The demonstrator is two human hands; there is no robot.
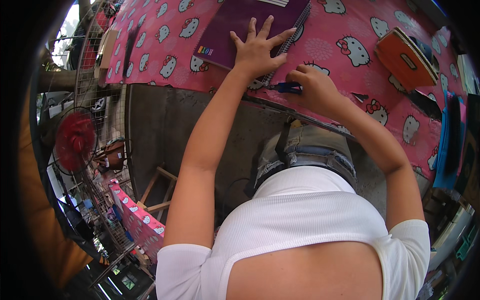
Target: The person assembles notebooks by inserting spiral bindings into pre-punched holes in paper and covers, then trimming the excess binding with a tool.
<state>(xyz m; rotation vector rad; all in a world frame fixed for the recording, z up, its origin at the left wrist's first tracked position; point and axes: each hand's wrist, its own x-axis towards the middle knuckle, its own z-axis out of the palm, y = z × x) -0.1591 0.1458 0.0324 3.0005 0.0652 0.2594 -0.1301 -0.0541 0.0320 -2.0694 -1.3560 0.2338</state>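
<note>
A purple spiral notebook (220,37) lies closed at the near edge of the table, its dark wire coil (300,25) along the right side. My left hand (257,47) rests flat on its cover, fingers spread. In my right hand (315,87) are small blue-handled pliers (289,88), gripped by the handles. Their metal tip points left, at the lower end of the coil. Whether the jaws touch the wire I cannot tell. My right fingers curl over part of the handles and hide it.
A pink cartoon-print cloth covers the table (320,50). An orange case (405,57) lies at the right, near a dark torn gap (425,102) in the cloth. Blue folders (447,142) hang by the right edge. A red fan (76,139) stands at the left beside a wire grid.
</note>
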